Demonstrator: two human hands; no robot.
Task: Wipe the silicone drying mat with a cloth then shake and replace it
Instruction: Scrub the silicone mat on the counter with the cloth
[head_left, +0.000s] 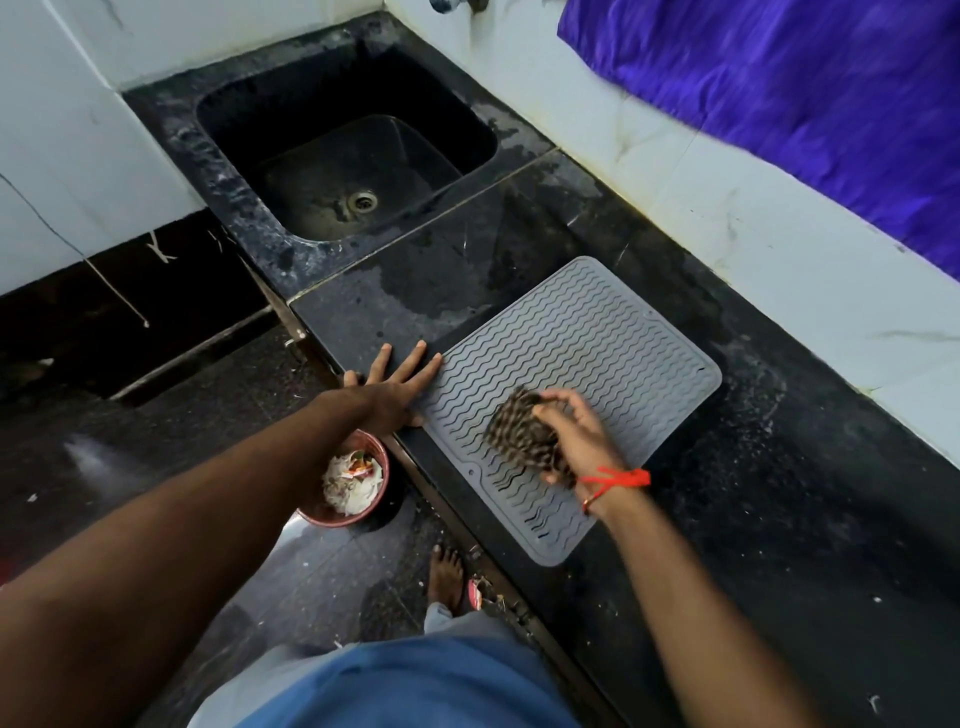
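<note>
A grey silicone drying mat (582, 358) with wavy ridges lies flat on the black stone counter (779, 493). My right hand (576, 436) grips a bunched brown patterned cloth (524, 436) and presses it on the mat's near middle. A red thread circles that wrist. My left hand (400, 384) lies flat with fingers spread on the counter, its fingertips touching the mat's left edge.
A black sink (343, 171) is set into the counter at the far left. A red bin (353, 483) with waste stands on the floor below the counter edge. Purple fabric (805, 88) hangs on the white tiled wall at the right. My bare foot (447, 577) is near the counter base.
</note>
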